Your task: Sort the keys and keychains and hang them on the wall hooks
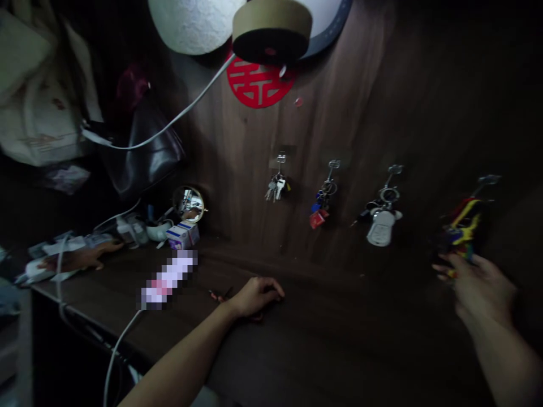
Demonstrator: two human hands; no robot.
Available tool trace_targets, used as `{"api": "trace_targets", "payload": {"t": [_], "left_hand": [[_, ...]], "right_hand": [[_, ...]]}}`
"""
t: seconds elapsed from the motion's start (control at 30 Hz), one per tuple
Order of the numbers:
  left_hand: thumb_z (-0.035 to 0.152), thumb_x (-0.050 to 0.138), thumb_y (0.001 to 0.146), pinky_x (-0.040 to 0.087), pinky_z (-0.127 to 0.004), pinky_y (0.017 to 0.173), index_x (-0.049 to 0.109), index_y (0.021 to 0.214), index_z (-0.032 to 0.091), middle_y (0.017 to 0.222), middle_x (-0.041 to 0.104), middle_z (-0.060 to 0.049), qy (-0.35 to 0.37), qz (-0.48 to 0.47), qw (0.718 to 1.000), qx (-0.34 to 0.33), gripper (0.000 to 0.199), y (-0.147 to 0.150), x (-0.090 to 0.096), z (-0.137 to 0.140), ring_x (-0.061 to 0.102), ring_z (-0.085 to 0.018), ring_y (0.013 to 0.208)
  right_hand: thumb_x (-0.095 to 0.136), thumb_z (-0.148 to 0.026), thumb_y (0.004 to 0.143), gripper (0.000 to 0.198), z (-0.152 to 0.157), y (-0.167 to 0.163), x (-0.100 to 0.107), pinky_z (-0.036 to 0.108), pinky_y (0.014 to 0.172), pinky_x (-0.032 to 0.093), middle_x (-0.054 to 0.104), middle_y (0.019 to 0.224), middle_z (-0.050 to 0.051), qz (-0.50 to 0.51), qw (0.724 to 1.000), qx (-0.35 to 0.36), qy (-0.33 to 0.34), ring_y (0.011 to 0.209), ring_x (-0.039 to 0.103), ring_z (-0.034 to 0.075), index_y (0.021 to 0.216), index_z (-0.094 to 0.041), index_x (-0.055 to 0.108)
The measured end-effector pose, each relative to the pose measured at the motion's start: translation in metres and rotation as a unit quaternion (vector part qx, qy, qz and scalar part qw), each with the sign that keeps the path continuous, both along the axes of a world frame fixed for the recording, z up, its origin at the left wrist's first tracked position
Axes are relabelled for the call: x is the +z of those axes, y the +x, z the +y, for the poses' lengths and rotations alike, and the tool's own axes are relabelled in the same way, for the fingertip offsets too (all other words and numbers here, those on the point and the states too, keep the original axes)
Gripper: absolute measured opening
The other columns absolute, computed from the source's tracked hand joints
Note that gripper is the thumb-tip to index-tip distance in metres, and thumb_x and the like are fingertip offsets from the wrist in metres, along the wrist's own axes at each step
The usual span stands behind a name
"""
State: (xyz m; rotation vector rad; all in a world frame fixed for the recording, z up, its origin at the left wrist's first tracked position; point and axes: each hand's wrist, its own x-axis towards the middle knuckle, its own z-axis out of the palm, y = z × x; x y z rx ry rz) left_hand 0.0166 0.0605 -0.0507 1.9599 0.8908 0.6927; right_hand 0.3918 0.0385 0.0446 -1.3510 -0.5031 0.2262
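Observation:
At the right, my right hand [481, 282] has its fingers closed around the lower end of a multicoloured lanyard bundle [465, 226], with yellow, red, blue and green parts. The bundle hangs at a metal wall hook [487, 181]; dim light and blur hide its details. My left hand [257, 295] rests on the dark wooden shelf [322, 339], palm down, with fingers loosely bent and nothing visible in them. Beside its wrist lies a small dark and orange item [219, 295], partly covered by the arm.
Three more hooks carry a key bunch [278, 186], keys with a red tag [319, 217] and keys with a silver fob [380, 226]. Left are a round mirror [189, 203], small boxes [183, 233], a pixelated phone-like object [169, 280] and a white cable [114, 356]. A round lamp [271, 28] hangs above.

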Motion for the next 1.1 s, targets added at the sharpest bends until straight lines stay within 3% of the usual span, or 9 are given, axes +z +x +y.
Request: {"api": "trace_targets", "payload": {"t": [0.23,0.47,0.53,0.63,0.73,0.83,0.97,1.03,1.1], "left_hand": [[0.016,0.047,0.08,0.043,-0.019,0.07,0.067,0.088,0.018,0.079,0.067,0.0,0.072,-0.006,0.997,-0.007,0.021,-0.002,-0.006,-0.005,0.06,-0.012,0.074],[0.013,0.045,0.08,0.043,-0.018,0.065,0.065,0.088,0.017,0.075,0.064,0.0,0.07,-0.01,0.998,0.006,0.023,-0.001,-0.007,-0.005,0.059,-0.011,0.068],[0.015,0.044,0.081,0.042,-0.019,0.064,0.065,0.088,0.017,0.07,0.062,0.0,0.063,-0.026,0.997,0.028,0.022,0.0,-0.008,-0.003,0.058,-0.01,0.065],[0.02,0.045,0.081,0.041,-0.019,0.062,0.063,0.09,0.017,0.065,0.06,0.002,0.054,-0.06,0.993,0.091,0.02,0.003,-0.01,0.0,0.057,-0.011,0.062],[0.023,0.046,0.081,0.04,-0.019,0.059,0.062,0.09,0.017,0.063,0.058,0.003,0.041,-0.114,0.977,0.176,0.019,0.006,-0.012,0.003,0.054,-0.01,0.06],[0.025,0.046,0.08,0.039,-0.019,0.056,0.059,0.089,0.017,0.063,0.055,0.003,0.029,-0.197,0.948,0.247,0.017,0.008,-0.011,0.005,0.052,-0.01,0.058],[0.027,0.049,0.078,0.042,-0.02,0.059,0.056,0.085,0.017,0.078,0.059,-0.001,0.05,-0.29,0.907,0.3,0.014,0.002,-0.003,0.008,0.054,-0.01,0.064],[0.029,0.049,0.078,0.044,-0.021,0.062,0.055,0.087,0.017,0.084,0.061,-0.003,0.055,-0.298,0.902,0.307,0.016,-0.007,0.001,0.011,0.057,-0.012,0.073],[0.03,0.05,0.078,0.044,-0.021,0.062,0.055,0.091,0.017,0.082,0.062,-0.002,0.048,-0.249,0.921,0.295,0.019,-0.02,0.004,0.014,0.058,-0.013,0.074]], "right_hand": [[0.067,-0.019,0.043,0.037,-0.004,-0.027,-0.05,0.023,0.039,0.037,0.064,0.09,0.012,0.053,0.997,0.049,0.001,0.049,0.052,0.011,0.074,-0.024,0.049],[0.07,-0.035,0.042,0.046,-0.01,-0.079,-0.075,0.024,0.045,0.043,0.064,0.077,0.003,0.006,0.973,0.201,-0.109,0.054,0.057,0.013,0.084,-0.021,0.058],[0.068,-0.041,0.049,0.043,-0.011,-0.098,-0.077,0.024,0.046,0.044,0.066,0.078,0.005,-0.052,0.944,0.284,-0.163,0.055,0.058,0.013,0.084,-0.019,0.062],[0.064,-0.044,0.059,0.034,-0.012,-0.131,-0.082,0.026,0.047,0.043,0.067,0.074,0.005,-0.166,0.856,0.431,-0.233,0.053,0.059,0.015,0.082,-0.019,0.066],[0.057,-0.04,0.072,0.023,-0.014,-0.163,-0.094,0.03,0.06,0.047,0.068,0.076,0.002,-0.264,0.786,0.515,-0.216,0.062,0.063,0.017,0.085,-0.023,0.067],[0.051,-0.035,0.079,0.018,-0.015,-0.183,-0.107,0.033,0.072,0.047,0.067,0.086,0.003,-0.361,0.79,0.468,-0.162,0.08,0.063,0.021,0.084,-0.026,0.066],[0.045,-0.029,0.083,0.02,-0.013,-0.186,-0.118,0.033,0.076,0.046,0.065,0.089,0.003,-0.431,0.777,0.439,-0.137,0.083,0.062,0.02,0.086,-0.027,0.064],[0.044,-0.026,0.083,0.02,-0.013,-0.182,-0.12,0.032,0.077,0.046,0.064,0.089,0.003,-0.437,0.773,0.44,-0.13,0.084,0.061,0.02,0.087,-0.027,0.064],[0.043,-0.025,0.084,0.02,-0.014,-0.179,-0.119,0.032,0.078,0.046,0.063,0.089,0.003,-0.44,0.77,0.443,-0.131,0.085,0.061,0.02,0.087,-0.026,0.063]]}}
